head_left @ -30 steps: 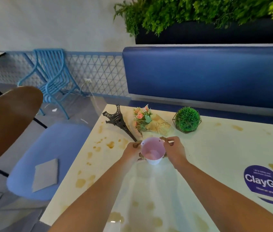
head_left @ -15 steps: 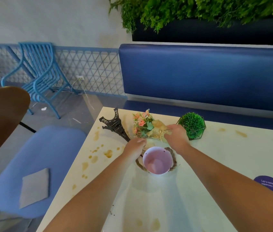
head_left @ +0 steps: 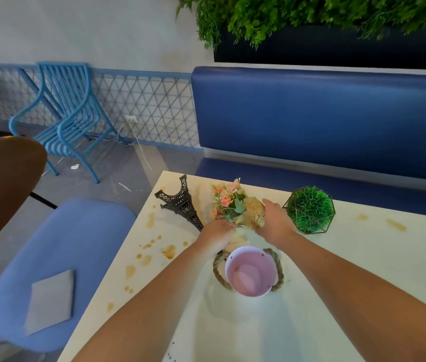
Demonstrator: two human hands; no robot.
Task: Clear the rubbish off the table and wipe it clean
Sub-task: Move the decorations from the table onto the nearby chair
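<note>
Stained table (head_left: 259,322), both hands at bouquet (head_left: 235,205) near far edge, left hand (head_left: 216,235) and right hand (head_left: 274,223) grips unclear

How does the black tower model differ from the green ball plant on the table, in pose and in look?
The tower model lies on its side; the ball plant sits upright in its wire frame. The tower model is black, thin and open lattice; the ball plant is green, round and bushy. The tower model lies left of the flower bunch, the ball plant right of it. Both are ornaments on the stained table, and no hand touches either.
</note>
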